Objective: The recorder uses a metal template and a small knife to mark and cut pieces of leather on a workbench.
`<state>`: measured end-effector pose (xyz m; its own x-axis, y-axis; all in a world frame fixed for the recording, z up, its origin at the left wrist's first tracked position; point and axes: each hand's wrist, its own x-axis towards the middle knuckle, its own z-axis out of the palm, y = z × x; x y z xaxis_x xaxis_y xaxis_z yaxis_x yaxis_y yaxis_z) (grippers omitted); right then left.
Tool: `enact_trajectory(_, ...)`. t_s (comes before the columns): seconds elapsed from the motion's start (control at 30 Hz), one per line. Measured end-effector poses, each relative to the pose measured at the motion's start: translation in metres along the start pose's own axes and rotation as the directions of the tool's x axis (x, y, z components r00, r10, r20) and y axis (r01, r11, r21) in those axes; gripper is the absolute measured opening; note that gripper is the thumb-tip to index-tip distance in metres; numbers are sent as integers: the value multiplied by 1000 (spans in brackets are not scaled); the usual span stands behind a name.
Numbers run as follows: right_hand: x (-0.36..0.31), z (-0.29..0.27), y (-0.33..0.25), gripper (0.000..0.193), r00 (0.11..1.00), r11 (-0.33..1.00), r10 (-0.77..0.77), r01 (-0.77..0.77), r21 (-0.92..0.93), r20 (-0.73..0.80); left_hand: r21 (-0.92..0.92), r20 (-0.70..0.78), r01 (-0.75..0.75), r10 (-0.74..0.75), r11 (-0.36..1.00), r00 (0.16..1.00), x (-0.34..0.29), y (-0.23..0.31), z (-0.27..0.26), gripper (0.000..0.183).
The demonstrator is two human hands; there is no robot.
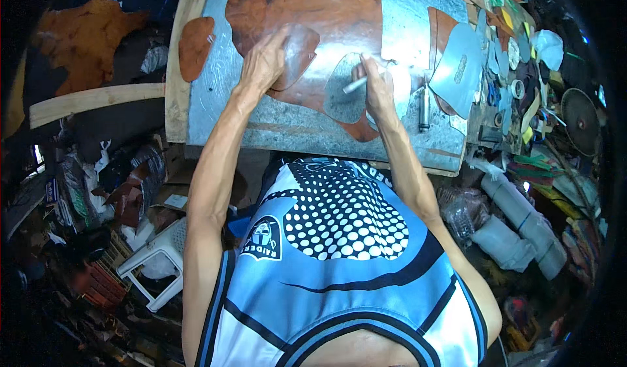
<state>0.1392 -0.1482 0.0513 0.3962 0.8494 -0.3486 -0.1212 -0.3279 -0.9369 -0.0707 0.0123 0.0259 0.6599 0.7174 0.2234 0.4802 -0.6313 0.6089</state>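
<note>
Left hand (264, 60) presses flat on the leather (307, 14) while right hand (375, 86) grips a pen (354, 85), tracing the template (343, 99); cutting looks undone.

A cluttered leather workshop: a metal-topped workbench (405, 14) carries a brown leather hide (307, 4), cut pattern pieces (457, 66) and scattered tools, with scraps (85, 34) piled around.

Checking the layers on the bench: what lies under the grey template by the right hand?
Brown leather shows around the grey template, over the metal-sheeted bench. What sits directly beneath it is covered.
</note>
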Motion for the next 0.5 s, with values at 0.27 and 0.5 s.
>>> enact_trajectory(0.27, -47, 3, 36, 35, 984, 916, 145, -94, 391, -104, 461, 56, 337, -406, 821, 912, 13, 10, 27, 46)
enact_trajectory(0.5, -29, -2, 18, 33, 978, 953, 181, -148, 263, -104, -139, 236, 492, -453, 860, 859, 22, -2, 12, 37)
